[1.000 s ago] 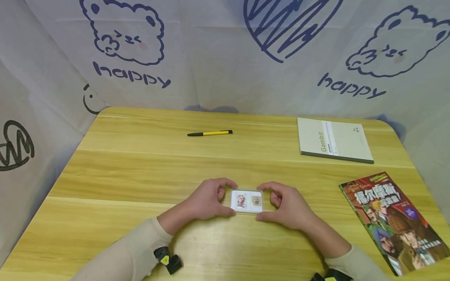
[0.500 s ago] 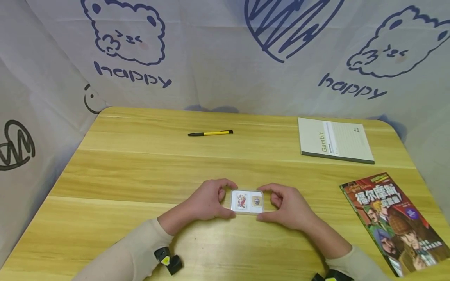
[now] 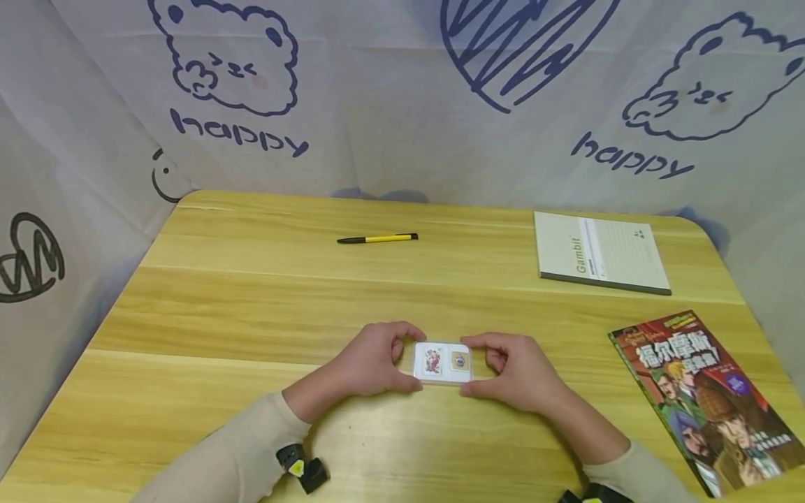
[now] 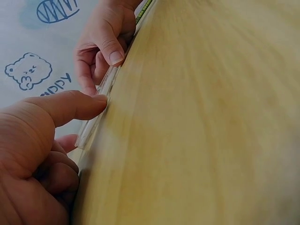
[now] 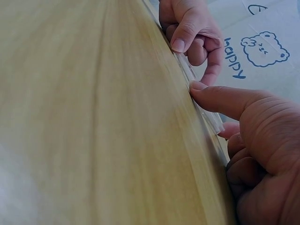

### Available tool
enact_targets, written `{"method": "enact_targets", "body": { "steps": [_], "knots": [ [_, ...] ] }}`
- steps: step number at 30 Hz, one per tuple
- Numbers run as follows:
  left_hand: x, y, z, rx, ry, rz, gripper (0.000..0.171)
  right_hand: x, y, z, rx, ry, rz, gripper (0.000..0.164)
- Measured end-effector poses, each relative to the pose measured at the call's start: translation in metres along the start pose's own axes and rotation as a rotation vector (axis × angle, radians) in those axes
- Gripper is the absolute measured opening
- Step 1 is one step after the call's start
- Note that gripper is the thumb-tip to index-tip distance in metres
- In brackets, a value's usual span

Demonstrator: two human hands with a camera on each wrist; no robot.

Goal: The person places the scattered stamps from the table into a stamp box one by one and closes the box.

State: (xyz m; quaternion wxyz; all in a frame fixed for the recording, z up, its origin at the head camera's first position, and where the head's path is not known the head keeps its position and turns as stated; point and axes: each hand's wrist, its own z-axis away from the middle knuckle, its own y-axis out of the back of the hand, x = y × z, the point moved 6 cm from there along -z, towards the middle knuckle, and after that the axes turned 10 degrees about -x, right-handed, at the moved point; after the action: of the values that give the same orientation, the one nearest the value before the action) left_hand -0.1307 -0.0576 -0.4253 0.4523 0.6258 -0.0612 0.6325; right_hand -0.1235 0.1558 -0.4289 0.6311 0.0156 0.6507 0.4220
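A small clear plastic case (image 3: 442, 374) lies flat at the table's middle front. Inside it, against white, are two stamp-like pictures: a colourful figure (image 3: 432, 360) on the left and a tan one with a blue mark (image 3: 460, 361) on the right. My left hand (image 3: 377, 360) pinches the case's left end, thumb on the near edge and index finger on the far edge. At the right end my right hand (image 3: 518, 370) pinches it the same way. Both wrist views show the thin case (image 4: 91, 124) edge-on, low over the wood; its underside is hidden.
A yellow and black pen (image 3: 377, 239) lies toward the back of the wooden table (image 3: 251, 300). Back right is a grey notebook (image 3: 600, 251); a comic-style book (image 3: 704, 398) lies at the right front. White cloth (image 3: 377, 105) with drawings hangs behind.
Both hands keep their pinch on the case, which stays in place. The whole head view has shifted very slightly.
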Motion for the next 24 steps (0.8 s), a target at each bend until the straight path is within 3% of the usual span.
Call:
{"method": "enact_targets", "body": {
  "steps": [8,15,24],
  "knots": [
    [0.0014,0.0007,0.0006,0.009,-0.009,0.004,0.059,0.0,0.0006,0.0004,0.002,-0.004,-0.002,0.063],
    [0.0015,0.0006,0.0006,0.005,0.002,0.017,0.059,0.0025,0.0012,0.0014,0.022,0.008,-0.039,0.055],
    [0.0028,0.0,-0.0027,0.013,0.039,0.052,0.06,0.0049,0.0027,-0.0028,0.003,-0.08,-0.075,0.059]
  ]
}}
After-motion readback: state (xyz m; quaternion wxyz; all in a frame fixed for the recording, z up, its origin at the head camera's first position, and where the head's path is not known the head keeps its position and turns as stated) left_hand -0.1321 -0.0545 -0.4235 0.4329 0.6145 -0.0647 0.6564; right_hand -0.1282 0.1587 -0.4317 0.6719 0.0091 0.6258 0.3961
